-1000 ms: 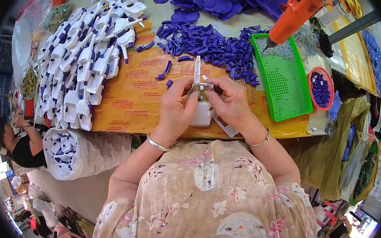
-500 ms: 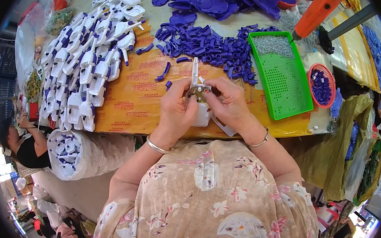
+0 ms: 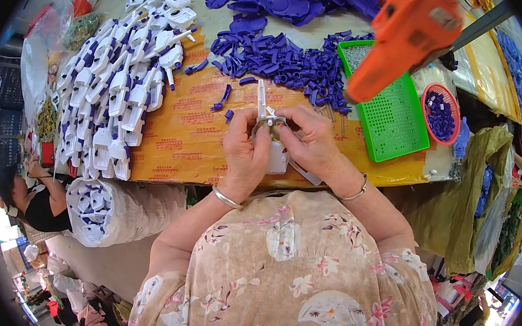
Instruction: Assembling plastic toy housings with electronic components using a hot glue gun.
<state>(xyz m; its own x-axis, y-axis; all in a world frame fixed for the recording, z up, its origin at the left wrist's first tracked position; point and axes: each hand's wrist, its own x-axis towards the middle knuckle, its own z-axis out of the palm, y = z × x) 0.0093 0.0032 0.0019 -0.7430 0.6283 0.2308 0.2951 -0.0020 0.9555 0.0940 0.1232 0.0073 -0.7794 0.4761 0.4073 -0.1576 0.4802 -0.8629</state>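
Note:
Near the front edge of the table, my left hand (image 3: 244, 155) and my right hand (image 3: 309, 136) both pinch one white plastic housing (image 3: 262, 94) between thumbs and fingers. Its narrow stem points away from me. At its near end sits a small part under my thumbs, mostly covered by the fingers, with a spot of red by the right thumb. Just below the hands, a white plastic piece (image 3: 278, 160) shows; whether it belongs to the housing I cannot tell. Loose purple plastic pieces (image 3: 221, 98) lie left of and beyond the hands.
An orange handheld power tool (image 3: 405, 45) hangs over a green perforated tray (image 3: 393, 124) holding small screws. White-and-purple assemblies (image 3: 110, 90) are heaped left, purple parts (image 3: 275, 57) at the back. A pink basket (image 3: 441, 113) stands right; a white sack (image 3: 140, 212) is below left.
The orange tool has swung left and nearer, now over the green tray. Both hands still hold the housing, which has shifted slightly left; the thumbs cover more of its near end.

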